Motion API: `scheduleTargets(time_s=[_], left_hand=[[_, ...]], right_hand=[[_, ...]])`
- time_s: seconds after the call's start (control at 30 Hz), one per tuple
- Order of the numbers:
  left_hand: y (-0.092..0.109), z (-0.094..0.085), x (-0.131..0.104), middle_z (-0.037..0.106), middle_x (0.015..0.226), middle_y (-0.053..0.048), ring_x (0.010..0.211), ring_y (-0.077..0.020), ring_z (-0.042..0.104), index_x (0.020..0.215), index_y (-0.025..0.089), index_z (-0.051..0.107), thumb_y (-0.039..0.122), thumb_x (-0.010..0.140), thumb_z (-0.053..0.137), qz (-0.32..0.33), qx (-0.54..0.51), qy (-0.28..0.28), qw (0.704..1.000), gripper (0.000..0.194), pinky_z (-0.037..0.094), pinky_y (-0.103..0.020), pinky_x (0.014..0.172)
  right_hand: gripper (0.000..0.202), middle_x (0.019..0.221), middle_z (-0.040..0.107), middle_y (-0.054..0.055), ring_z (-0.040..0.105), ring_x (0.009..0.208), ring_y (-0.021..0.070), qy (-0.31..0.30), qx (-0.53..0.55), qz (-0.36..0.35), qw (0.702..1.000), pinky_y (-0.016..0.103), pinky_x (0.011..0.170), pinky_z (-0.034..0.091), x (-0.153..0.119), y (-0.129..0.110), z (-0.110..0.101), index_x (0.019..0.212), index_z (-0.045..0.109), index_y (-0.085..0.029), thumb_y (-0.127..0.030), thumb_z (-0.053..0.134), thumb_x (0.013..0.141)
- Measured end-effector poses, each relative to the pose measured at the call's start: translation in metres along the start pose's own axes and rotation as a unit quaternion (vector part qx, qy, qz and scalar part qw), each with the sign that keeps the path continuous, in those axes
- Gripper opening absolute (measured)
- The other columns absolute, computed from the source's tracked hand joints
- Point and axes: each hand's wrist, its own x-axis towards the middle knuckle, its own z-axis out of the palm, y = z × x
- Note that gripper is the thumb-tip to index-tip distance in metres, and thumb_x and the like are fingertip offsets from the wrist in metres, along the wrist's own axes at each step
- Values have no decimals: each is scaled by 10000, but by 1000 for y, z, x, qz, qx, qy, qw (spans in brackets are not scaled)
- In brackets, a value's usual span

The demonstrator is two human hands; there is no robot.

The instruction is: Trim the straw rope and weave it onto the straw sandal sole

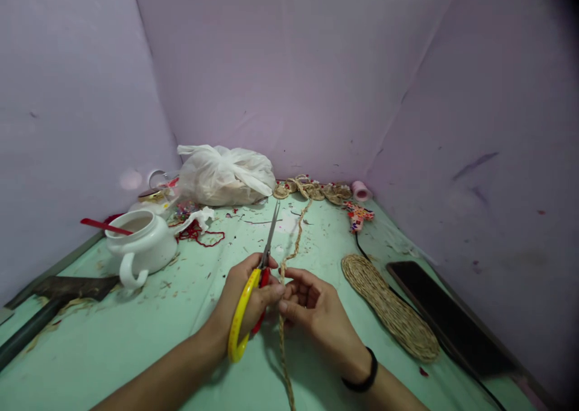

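Observation:
Scissors (243, 314) with yellow and red handles rest in my left hand (246, 296), their blades pointing away and closed together. The fingers of that hand are wrapped round the handles, and its thumb reaches to a braided straw cord (298, 233). My right hand (316, 308), with a black band on the wrist, pinches the same cord from the right side. The cord runs from the coiled straw pieces (316, 191) at the back, between my hands, down to the near edge of the view.
On the left are a white pot (147, 242) with a red stick and a hammer-like tool (45, 308). A white plastic bag (226, 175) sits behind. To the right lie a woven sole (391, 308), a black phone (447, 317), a patterned corded tool (358, 216) and a pink spool (360, 191).

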Motion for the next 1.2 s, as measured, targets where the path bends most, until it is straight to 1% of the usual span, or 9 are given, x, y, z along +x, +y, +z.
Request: scheduleTargets(time_s=[0.23, 0.4, 0.53, 0.63, 0.7, 0.8, 0.93, 1.03, 1.2], left_hand=[[-4, 2, -1, 481, 545, 73, 470, -68, 426, 822, 177, 455, 129, 610, 589, 6, -11, -15, 1000, 255, 345, -179, 442], [-9, 7, -1, 483, 549, 63, 489, -75, 435, 792, 162, 465, 162, 573, 635, 6, 9, -21, 1000, 278, 345, -185, 456], [-10, 8, -1, 476, 543, 63, 468, -77, 433, 805, 170, 453, 198, 595, 626, 10, 25, -26, 999, 273, 339, -187, 448], [-7, 0, -2, 474, 553, 59, 456, -84, 432, 843, 183, 453, 234, 697, 534, 51, 127, -33, 990, 175, 351, -204, 463], [-3, -9, -3, 508, 612, 37, 522, -107, 469, 884, 193, 470, 203, 735, 463, 116, 252, -31, 960, 149, 379, -229, 526], [0, -21, 0, 542, 824, -28, 741, -165, 496, 987, 194, 470, 85, 682, 413, 215, 431, -28, 876, 329, 397, -292, 674], [-5, -29, 9, 493, 928, -77, 850, -212, 444, 1073, 179, 443, 35, 635, 381, 268, 578, -9, 770, 466, 386, -359, 729], [-10, -28, 12, 485, 916, -80, 836, -216, 435, 1089, 181, 442, 37, 651, 389, 271, 625, -21, 732, 465, 387, -358, 718], [-11, -24, 11, 490, 927, -98, 849, -227, 431, 1090, 169, 452, 24, 671, 393, 281, 658, -23, 699, 448, 384, -367, 722]], right_hand=[[366, 825, 642, 61, 594, 683, 152, -16, 69, 42, 997, 265, 586, 466, 1, -5, -5, 885, 624, -144, -314, 727, 578], [312, 719, 656, 37, 575, 590, 129, 41, 58, 0, 997, 240, 533, 446, 3, -3, -7, 790, 639, -146, -263, 762, 529], [340, 677, 650, 31, 561, 583, 130, 71, 35, -26, 997, 243, 523, 440, 4, -3, -7, 801, 647, -146, -240, 773, 499], [349, 640, 627, 12, 541, 568, 119, 77, 26, -29, 996, 241, 524, 437, 4, -7, -10, 828, 660, -145, -250, 764, 511], [356, 643, 612, 2, 526, 567, 111, 74, 37, -22, 996, 236, 526, 437, 4, -10, -12, 855, 666, -154, -257, 755, 526], [322, 682, 595, 4, 513, 605, 109, 48, 67, -23, 996, 235, 550, 448, 4, -13, -14, 845, 676, -166, -257, 746, 544], [194, 641, 559, -6, 471, 559, 94, 0, 78, -35, 996, 241, 547, 455, 5, -11, -15, 718, 684, -159, -265, 734, 564], [194, 561, 536, -26, 449, 503, 86, 3, 68, -42, 997, 229, 514, 424, 5, -8, -13, 746, 689, -163, -241, 721, 571], [216, 543, 584, -19, 468, 480, 97, 46, 17, -37, 998, 225, 488, 375, 7, -8, -12, 753, 702, -168, -136, 686, 540]])
